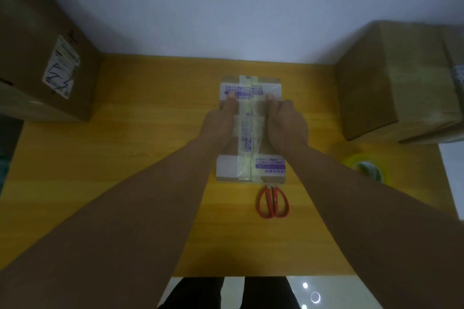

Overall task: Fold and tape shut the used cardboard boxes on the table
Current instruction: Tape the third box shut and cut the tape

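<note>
- The small flat cardboard box (pixel 226 170) lies in the middle of the yellow wooden surface (pixel 150 158), its long side running away from you.
- A pale strip of tape (pixel 244 169) runs along its centre seam from the near edge to the far edge.
- Your left grip (pixel 221 120) rests on the box top to the left of the seam, and your right grip (pixel 286 123) rests to the right of it. Both look laid out flat, fingers pointing away from you, pressing down and holding nothing.
- The step in hand appears to be smoothing the tape down on closed flaps, so this box looks nearly done.
- Red-handled scissors (pixel 273 202) lie just beside the near edge of the box, blades towards it.
- A tape roll (pixel 366 168) sits to your right, well apart from the box.
- Two large boxes stand at the back corners, one left (pixel 37 45) and one right (pixel 391 83).
- The next move likely calls for pressing the tape ends firmly over the edges, then setting this box aside.
</note>
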